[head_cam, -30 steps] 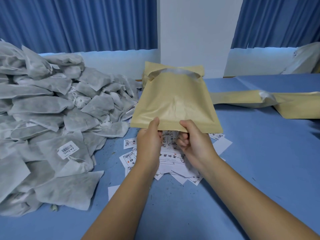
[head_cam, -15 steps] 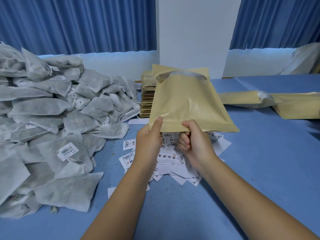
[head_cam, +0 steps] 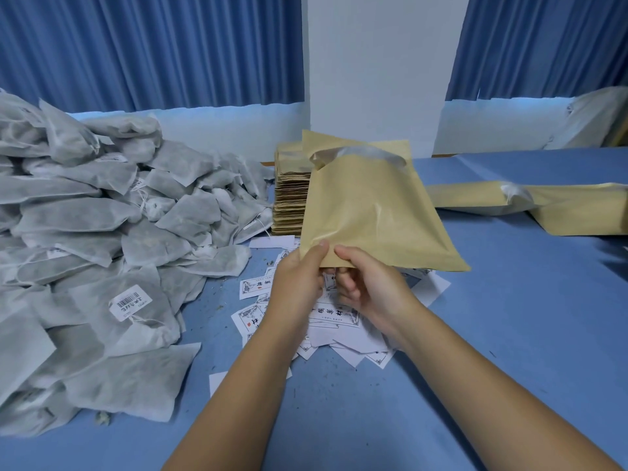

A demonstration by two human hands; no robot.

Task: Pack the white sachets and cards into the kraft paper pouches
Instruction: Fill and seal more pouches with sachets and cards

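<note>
Tilted further right than a second ago, the flat tan kraft paper pouch (head_cam: pixel 370 205) hangs above the printed white cards (head_cam: pixel 336 314), our left hand (head_cam: pixel 299 277) and right hand (head_cam: pixel 370 287) each with grip clamped on its near edge, seemingly ready for filling.

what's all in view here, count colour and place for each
held kraft pouch: one, tan, raised over the cards, mouth open
pouch stack: one, tan, behind the held pouch
white sachets: heap, uncountable, grey-white, table's left
cards: loose scatter, white with print, under the hands
lying pouches: at least two, tan, table's right
table: one, blue
curtains: two, blue, behind
pillar: one, white, between curtains
left hand: one, pinches pouch's bottom edge
right hand: one, grips the same edge
</note>
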